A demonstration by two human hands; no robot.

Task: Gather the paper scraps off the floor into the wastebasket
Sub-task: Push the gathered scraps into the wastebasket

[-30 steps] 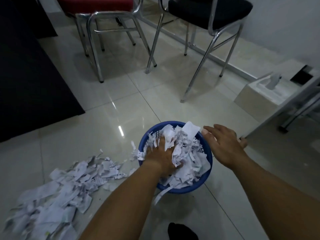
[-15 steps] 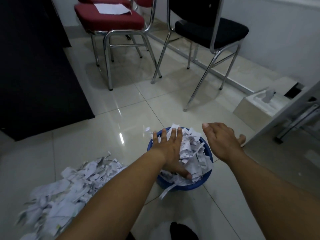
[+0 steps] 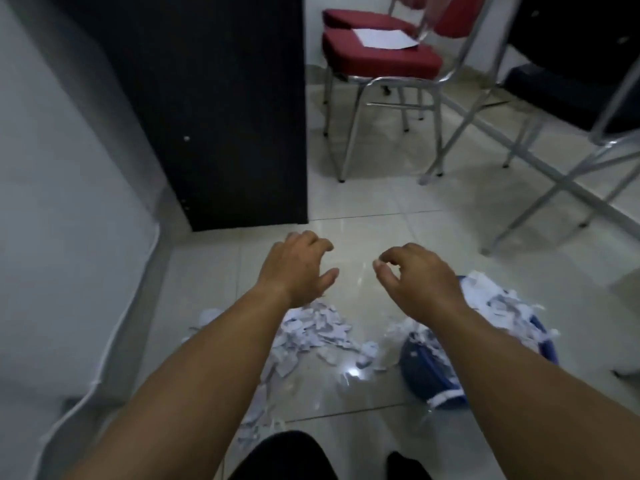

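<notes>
A round blue wastebasket stands on the tiled floor at the lower right, heaped with white paper scraps; my right forearm crosses over it. A loose pile of paper scraps lies on the floor left of the basket, partly hidden under my left forearm. My left hand hovers above the far edge of that pile, fingers curled and apart, holding nothing. My right hand hangs in the air up and left of the basket, fingers bent, empty.
A dark cabinet stands on the left ahead, with a pale wall beside it. A red chair with a white sheet on its seat and a black chair on metal legs stand beyond. My dark-clad knees show at the bottom.
My left hand has come up out of the basket and both hands have swung left, over the floor beside the loose pile. The view has turned left and lifted.
</notes>
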